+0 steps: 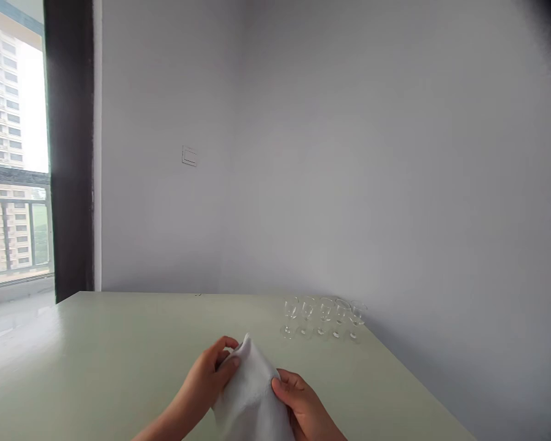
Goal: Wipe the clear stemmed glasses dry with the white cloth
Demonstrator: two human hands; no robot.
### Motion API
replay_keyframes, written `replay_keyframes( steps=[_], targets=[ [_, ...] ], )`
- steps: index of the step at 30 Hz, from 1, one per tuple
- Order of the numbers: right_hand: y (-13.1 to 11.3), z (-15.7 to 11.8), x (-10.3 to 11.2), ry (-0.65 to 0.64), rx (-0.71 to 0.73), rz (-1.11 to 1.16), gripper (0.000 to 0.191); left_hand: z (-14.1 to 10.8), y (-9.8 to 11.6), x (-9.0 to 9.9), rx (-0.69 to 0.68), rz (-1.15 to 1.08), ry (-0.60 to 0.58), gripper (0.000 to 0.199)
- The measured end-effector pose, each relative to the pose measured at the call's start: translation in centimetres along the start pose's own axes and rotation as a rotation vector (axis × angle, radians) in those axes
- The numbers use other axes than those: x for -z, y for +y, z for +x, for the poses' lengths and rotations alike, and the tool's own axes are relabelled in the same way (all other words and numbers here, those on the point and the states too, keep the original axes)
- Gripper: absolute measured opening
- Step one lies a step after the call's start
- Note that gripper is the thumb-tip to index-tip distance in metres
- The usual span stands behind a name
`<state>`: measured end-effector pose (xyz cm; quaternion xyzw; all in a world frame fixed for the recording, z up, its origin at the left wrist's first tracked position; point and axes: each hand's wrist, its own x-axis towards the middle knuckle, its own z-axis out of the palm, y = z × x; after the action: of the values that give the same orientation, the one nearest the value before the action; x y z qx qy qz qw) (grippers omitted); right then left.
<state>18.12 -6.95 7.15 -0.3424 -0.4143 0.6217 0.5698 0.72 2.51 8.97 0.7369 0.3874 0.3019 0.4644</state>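
A white cloth (pixel 254 392) hangs between my two hands above the near part of the table, its upper corner peaked. My left hand (pixel 215 369) pinches the cloth's left edge near that peak, thumb in front and fingers behind. On the right edge, a little lower, my right hand (pixel 298 398) grips the cloth with the thumb on its face. Whether anything lies inside or behind the cloth is hidden. Beyond my hands, several clear stemmed glasses (pixel 325 311) stand upright in a group, apart from both hands.
The pale green table (pixel 119 343) reaches back to grey walls, with its right edge running beside the glasses. A light switch (pixel 189 156) is on the back wall. At the left, a dark frame (pixel 71 153) borders a window (pixel 13 153) with a tall building outside.
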Motion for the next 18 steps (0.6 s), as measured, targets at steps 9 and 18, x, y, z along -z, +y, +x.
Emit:
replay_keyframes(
  steps=[9, 18],
  targets=[
    [4.0, 4.7, 10.6, 0.307, -0.106, -0.217, 0.036, 4.9, -7.8, -3.7, 0.064, 0.196, 0.008, 0.02],
    [6.7, 5.9, 13.6, 0.352, -0.012, -0.211, 0.039, 15.9, -7.0, -10.4, 0.036, -0.09, 0.025, 0.041]
  ],
)
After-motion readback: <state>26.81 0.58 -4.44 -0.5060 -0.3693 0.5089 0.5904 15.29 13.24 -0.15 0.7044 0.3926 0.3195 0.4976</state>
